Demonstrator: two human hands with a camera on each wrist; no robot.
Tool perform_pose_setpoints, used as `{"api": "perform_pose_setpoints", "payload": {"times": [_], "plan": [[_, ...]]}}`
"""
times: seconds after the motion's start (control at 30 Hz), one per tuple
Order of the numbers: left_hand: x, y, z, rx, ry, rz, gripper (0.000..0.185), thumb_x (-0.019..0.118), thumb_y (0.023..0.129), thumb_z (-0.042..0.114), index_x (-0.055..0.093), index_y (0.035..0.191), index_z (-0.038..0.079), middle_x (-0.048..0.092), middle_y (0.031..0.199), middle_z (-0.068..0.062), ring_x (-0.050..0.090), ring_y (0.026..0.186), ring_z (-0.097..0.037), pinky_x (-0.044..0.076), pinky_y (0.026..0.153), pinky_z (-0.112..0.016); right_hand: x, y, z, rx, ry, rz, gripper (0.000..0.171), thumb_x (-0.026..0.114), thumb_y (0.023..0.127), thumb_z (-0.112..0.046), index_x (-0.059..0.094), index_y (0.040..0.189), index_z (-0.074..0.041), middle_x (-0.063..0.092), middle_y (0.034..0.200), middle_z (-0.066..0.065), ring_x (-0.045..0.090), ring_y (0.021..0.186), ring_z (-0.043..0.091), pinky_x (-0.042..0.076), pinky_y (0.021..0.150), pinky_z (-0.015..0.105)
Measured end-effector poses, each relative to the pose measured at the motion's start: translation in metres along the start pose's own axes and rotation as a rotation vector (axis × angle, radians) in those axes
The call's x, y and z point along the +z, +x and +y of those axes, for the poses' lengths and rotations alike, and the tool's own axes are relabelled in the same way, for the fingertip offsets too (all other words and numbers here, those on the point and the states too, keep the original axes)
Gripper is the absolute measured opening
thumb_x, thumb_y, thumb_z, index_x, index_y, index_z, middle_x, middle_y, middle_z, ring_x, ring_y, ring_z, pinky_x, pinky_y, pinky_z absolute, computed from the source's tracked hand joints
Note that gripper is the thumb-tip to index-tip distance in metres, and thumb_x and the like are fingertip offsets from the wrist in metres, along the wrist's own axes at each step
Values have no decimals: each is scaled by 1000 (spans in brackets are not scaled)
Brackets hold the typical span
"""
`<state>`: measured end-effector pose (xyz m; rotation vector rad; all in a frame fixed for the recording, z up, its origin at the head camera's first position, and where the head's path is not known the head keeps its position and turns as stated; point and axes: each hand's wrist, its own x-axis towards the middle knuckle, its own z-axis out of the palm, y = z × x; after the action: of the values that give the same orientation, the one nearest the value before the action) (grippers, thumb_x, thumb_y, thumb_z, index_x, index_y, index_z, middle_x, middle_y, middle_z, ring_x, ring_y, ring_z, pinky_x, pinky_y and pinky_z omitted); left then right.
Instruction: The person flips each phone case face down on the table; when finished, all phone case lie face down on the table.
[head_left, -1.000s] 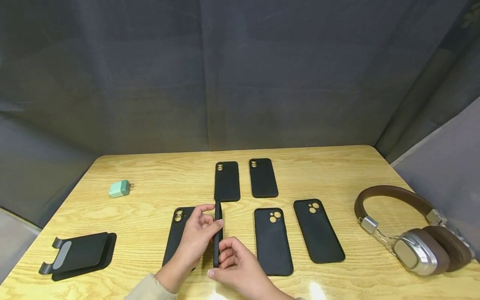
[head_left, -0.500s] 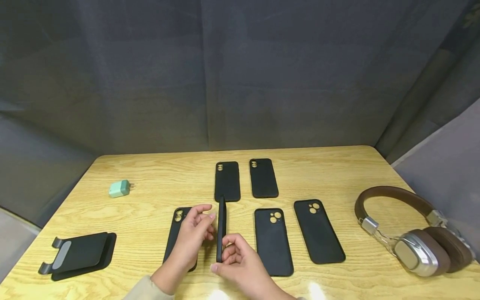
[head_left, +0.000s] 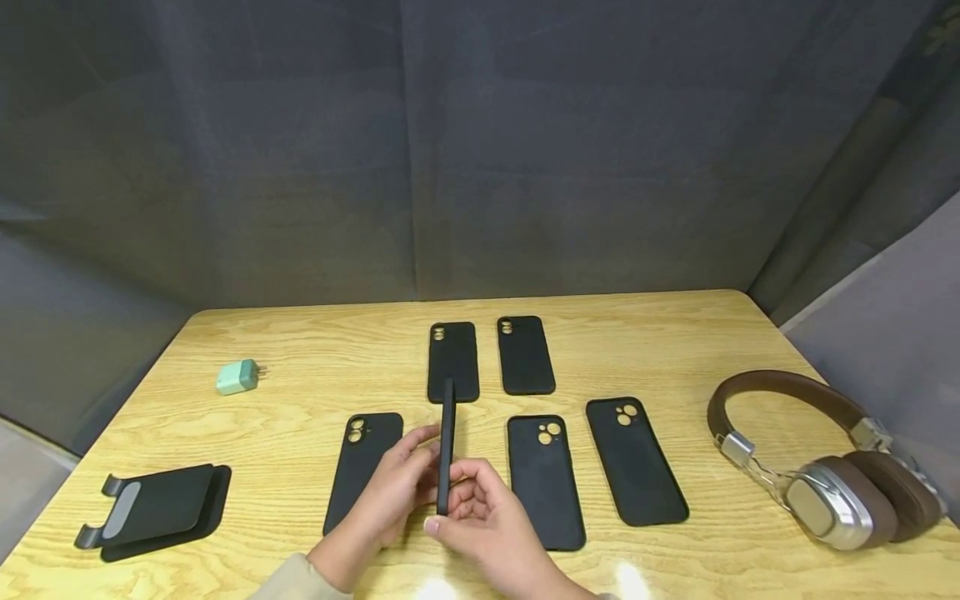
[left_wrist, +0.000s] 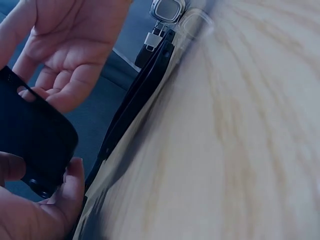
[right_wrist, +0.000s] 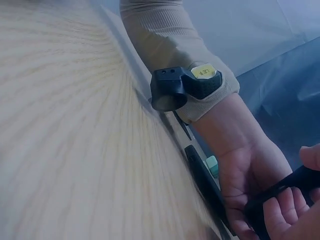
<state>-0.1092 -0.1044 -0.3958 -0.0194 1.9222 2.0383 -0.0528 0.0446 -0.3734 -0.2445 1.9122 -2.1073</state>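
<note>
A black phone case (head_left: 447, 442) stands on its narrow edge between the two hands in the head view, its far end overlapping another case behind it. My right hand (head_left: 483, 525) pinches its near end, thumb on the close side and fingers curled beside it. From the left, my left hand (head_left: 393, 487) holds the case, with part of its fingers hidden behind it. In the left wrist view the left thumb (left_wrist: 11, 167) presses the flat face of the case (left_wrist: 30, 127), fingers under the lower edge. A second black case (head_left: 363, 467) lies just left of the left hand.
Black phone cases lie flat behind (head_left: 453, 358), back right (head_left: 527, 357), near right (head_left: 546, 487) and farther right (head_left: 637, 467). Brown headphones (head_left: 832, 492) rest at the right. A black folding stand (head_left: 165, 508) and a mint charger plug (head_left: 237, 377) are at the left.
The held case has shifted slightly right and away. The left hand loosened from it half a second ago, then came back against it; the right hand kept its pinch.
</note>
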Motion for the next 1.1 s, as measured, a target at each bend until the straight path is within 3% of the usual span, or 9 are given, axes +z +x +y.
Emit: {"api": "perform_pose_setpoints", "payload": {"times": [0.07,0.3,0.73,1.1], "plan": [[0,0,0,-2,-8,-2,46,43,94,16,36,136,-1,62,88,-5,58,79,-12,50,70,-28,-1,-1,-2,3,-1,1,46,70,79,-6,45,116,1,51,86,2,50,74,7,45,70,18],[-5,-2,3,14,-2,26,50,48,92,15,33,137,0,63,93,-7,62,82,-15,52,74,-32,-8,-3,-3,4,-25,24,45,69,80,-8,47,118,1,53,86,3,53,76,11,45,72,20],[-10,-8,12,69,28,142,47,54,86,-1,43,131,6,61,89,-8,62,76,-19,53,69,-34,-24,-4,-1,55,-78,123,44,68,80,-7,49,119,2,54,81,3,51,68,8,43,63,19],[-11,-16,17,102,105,175,51,57,83,-4,45,132,5,57,91,-11,60,73,-16,51,65,-31,-34,-4,8,142,-105,87,55,66,82,-9,41,127,11,54,77,3,60,68,14,52,66,28]]}}
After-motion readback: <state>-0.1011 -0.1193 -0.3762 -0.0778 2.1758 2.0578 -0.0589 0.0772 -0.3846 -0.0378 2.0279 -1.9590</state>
